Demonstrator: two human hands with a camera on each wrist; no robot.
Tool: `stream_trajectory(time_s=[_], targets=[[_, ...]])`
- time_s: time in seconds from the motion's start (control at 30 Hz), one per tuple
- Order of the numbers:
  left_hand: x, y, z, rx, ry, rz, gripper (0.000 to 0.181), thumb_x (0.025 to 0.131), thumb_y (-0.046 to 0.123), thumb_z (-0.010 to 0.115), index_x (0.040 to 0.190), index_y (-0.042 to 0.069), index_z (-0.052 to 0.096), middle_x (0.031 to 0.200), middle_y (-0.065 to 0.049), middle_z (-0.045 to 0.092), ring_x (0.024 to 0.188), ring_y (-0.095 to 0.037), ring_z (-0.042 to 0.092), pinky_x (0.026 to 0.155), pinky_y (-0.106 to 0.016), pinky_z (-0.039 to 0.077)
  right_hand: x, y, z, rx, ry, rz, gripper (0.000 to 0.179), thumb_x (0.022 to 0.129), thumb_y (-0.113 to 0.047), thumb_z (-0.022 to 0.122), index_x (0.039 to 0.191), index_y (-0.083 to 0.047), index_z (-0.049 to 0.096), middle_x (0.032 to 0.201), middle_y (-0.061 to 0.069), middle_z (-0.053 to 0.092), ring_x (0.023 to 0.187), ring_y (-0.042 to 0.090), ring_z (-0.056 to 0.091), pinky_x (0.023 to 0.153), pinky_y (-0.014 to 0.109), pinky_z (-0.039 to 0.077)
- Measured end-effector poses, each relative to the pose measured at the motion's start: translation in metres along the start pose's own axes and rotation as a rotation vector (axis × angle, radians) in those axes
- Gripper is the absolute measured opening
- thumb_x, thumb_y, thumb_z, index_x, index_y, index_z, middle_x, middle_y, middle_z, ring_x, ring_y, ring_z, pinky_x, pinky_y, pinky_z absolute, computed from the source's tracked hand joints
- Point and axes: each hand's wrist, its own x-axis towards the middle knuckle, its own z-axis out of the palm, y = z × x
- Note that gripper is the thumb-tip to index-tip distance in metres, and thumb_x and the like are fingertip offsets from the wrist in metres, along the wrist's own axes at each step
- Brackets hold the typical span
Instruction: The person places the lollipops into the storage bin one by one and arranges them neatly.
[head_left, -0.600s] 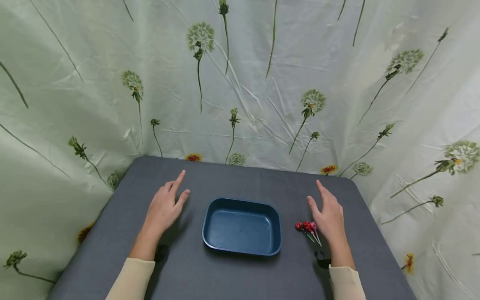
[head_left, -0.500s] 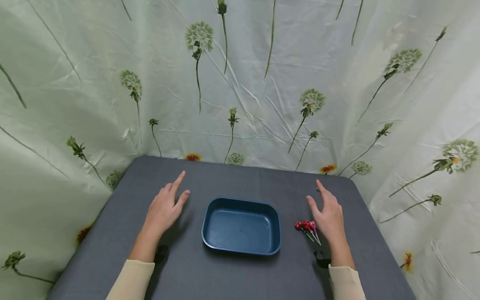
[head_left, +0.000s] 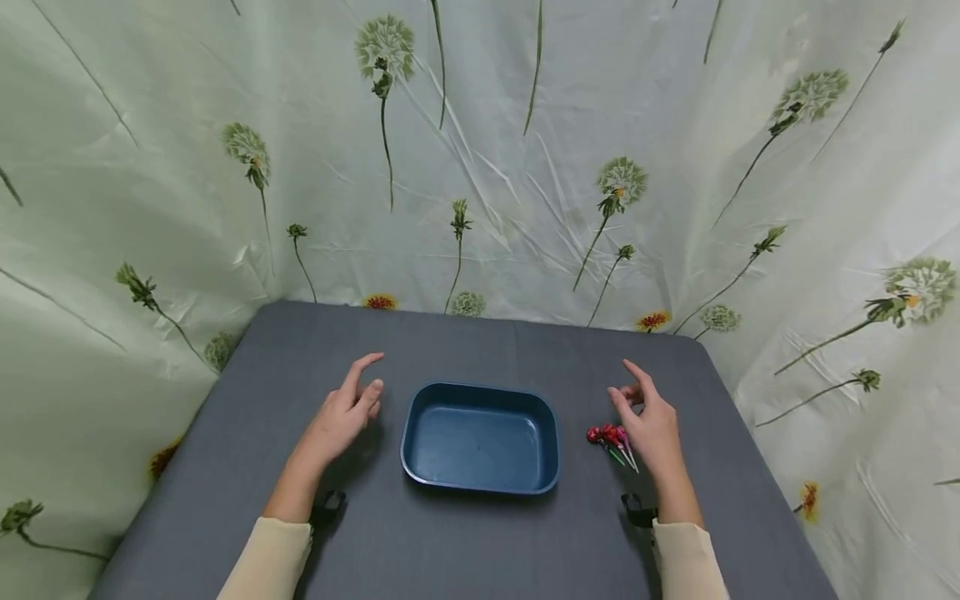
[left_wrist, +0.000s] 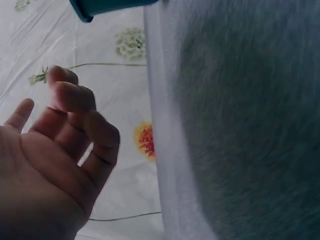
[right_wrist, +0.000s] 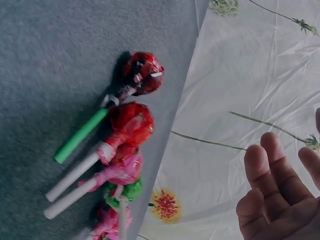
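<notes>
A dark blue rectangular tray [head_left: 480,450] lies between my hands, its corner showing at the top of the left wrist view. To its left hovers my left hand [head_left: 337,423], fingers loosely bent and holding nothing. On the other side my right hand [head_left: 655,427] is held beside and above a small group of lollipops [head_left: 611,436], without gripping any; thumb and index finger are apart. In the right wrist view, a dark red lollipop [right_wrist: 144,73] with a green stick lies above a red lollipop [right_wrist: 132,124] and a pink lollipop [right_wrist: 125,167]. More wrapped candies are partly hidden below.
A grey cloth covers the table [head_left: 480,542]. Behind and at both sides hangs a pale curtain [head_left: 510,183] printed with dandelions. A black strap [head_left: 637,510] is at the right wrist, and another black strap [head_left: 327,508] at the left.
Fingers of both hands have bent more, and the right thumb and index finger have come nearer each other. The head view has tipped slightly downward. Tray and lollipops stay where they lie.
</notes>
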Motion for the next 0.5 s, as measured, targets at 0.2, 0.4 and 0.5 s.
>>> stream_trajectory(time_s=[0.2,0.4,0.5], targets=[[0.0,-0.001,0.006,-0.127,-0.082,-0.047,0.051,0.102,0.051,0.046,0.148,0.039,0.027,0.06,-0.002,0.054,0.049,-0.019,0.05,0.051,-0.033,0.045,0.001,0.0,0.007,0.02,-0.036,0.003,0.046,0.1,-0.031,0.059,0.144,-0.023,0.05,0.097,0.003,0.068,0.088,0.021,0.065,0.062,0.03,0.045],[0.001,-0.004,0.019,-0.227,-0.234,-0.109,0.049,0.102,0.049,0.048,0.145,0.035,0.031,0.06,-0.005,0.055,0.046,-0.02,0.05,0.048,-0.037,0.047,-0.009,0.006,0.011,0.015,-0.067,0.04,0.038,0.1,-0.029,0.06,0.137,-0.022,0.057,0.09,0.002,0.068,0.075,0.016,0.061,0.057,0.028,0.043],[0.002,-0.004,0.025,-0.275,-0.283,-0.11,0.048,0.102,0.043,0.051,0.145,0.03,0.033,0.06,-0.006,0.055,0.046,-0.019,0.049,0.046,-0.037,0.047,-0.012,0.01,0.012,0.008,-0.092,0.047,0.035,0.1,-0.029,0.06,0.134,-0.021,0.059,0.086,0.003,0.069,0.067,0.013,0.057,0.055,0.027,0.041]])
